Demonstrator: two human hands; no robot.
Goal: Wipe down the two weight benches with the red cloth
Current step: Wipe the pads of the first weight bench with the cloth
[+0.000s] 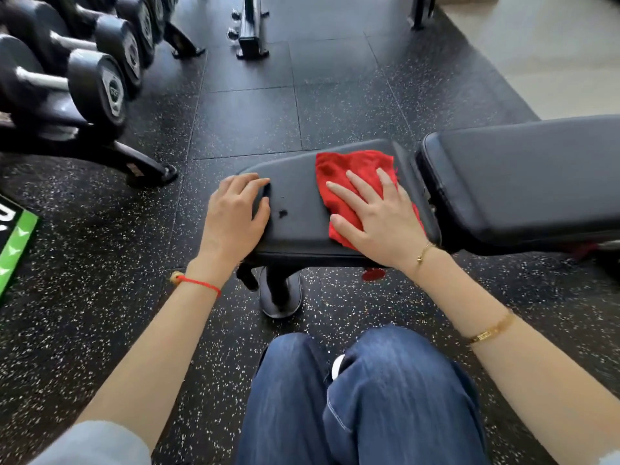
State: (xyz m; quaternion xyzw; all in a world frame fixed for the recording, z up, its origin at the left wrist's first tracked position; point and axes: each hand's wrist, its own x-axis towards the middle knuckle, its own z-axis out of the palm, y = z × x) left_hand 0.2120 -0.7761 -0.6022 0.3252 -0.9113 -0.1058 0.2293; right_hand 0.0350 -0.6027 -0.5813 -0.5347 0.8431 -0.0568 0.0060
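A person crouches beside a black bench [295, 196] on a speckled rubber floor [100, 263], knees in blue jeans [369, 397] at the bottom of the view. The right hand [379, 219] lies flat on a red cloth [349, 172], fingers straight and spread, pressing it against the seat pad at the end nearest the gap before the back pad [523, 176]. The cloth is bunched, covering the right part of the seat and spilling a little over its near edge under the palm. The left hand [235, 213] braces the seat's left end, fingers curled over the rounded edge of the pad. A dark spot [282, 213] marks the bare vinyl between the two hands. A red string bracelet [198, 281] circles the left wrist; a thin gold chain [424, 251] sits at the right wrist and a gold bangle [489, 330] farther up the forearm. The bench's foot [280, 297] stands on the floor below the seat. To the upper left, dumbbells [97, 85] rest on a rack [134, 159]; a green-edged mat [16, 239] shows at the left edge.
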